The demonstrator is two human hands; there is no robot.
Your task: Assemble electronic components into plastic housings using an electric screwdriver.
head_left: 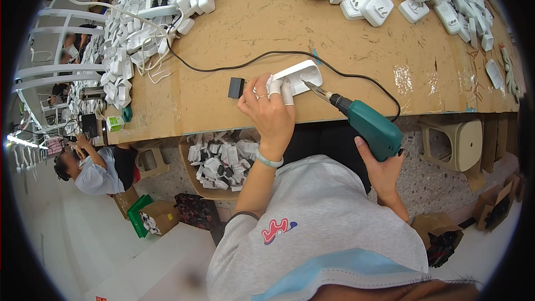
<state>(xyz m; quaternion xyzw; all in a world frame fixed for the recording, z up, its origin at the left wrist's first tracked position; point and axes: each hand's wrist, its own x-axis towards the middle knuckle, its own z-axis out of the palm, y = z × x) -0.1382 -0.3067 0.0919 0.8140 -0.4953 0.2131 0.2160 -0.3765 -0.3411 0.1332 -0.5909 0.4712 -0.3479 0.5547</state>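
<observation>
My left hand [270, 112] steadies a white plastic plug housing [307, 72] near the table's front edge. The housing lies with its hollow side up, and white covers wrap some of my fingertips. In my right hand [383, 174] is a green pistol-shaped soldering gun [372, 127], gripped by its handle. Its metal tip points left into the housing; whether it touches the plastic I cannot tell. Just left of my left hand sits a small black block [236, 87]. A black cord [267, 54] curves across the table behind the housing and bends round toward the gun.
White plug housings pile up at the back left [150, 19] and back right [376, 6] of the cardboard-covered table [245, 28]. Below the front edge stands a carton [220, 194] of white parts. A plastic stool [465, 146] is at right. Another person [97, 173] works at far left.
</observation>
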